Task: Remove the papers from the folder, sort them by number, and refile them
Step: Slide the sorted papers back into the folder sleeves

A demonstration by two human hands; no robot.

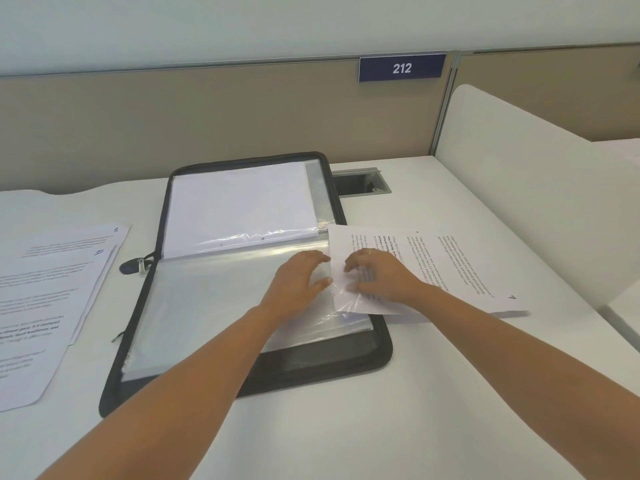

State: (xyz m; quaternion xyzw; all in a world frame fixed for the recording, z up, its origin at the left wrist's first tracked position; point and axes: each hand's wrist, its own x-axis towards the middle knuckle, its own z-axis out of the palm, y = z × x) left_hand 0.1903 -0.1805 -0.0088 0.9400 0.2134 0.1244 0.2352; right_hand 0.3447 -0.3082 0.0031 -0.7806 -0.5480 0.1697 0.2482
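the folder (382,351) lies open on the desk (346,427), its clear sleeves fanned flat. a printed sheet (460,268) lies to its right, mostly on the desk, with only its left edge overlapping the mouth of the near sleeve (214,306) — so the step in hand is passing one page through that opening, though whether it is going in or coming out i cannot tell from this alone.

the left hand (298,278) lies flat on the sleeve by its open edge, fingers (317,257) straight and slightly apart, holding the plastic down. the right hand (381,275) sits on the sheet with bent fingertips pressing into the paper; whether the thumb pinches it i cannot tell.

other numbered papers (45,289) wait in a loose pile to the left of the folder.

the next move likely calls for keeping the sleeve pinned and its mouth parted while the sheet slides squarely — a skewed corner could catch on the film and crumple.
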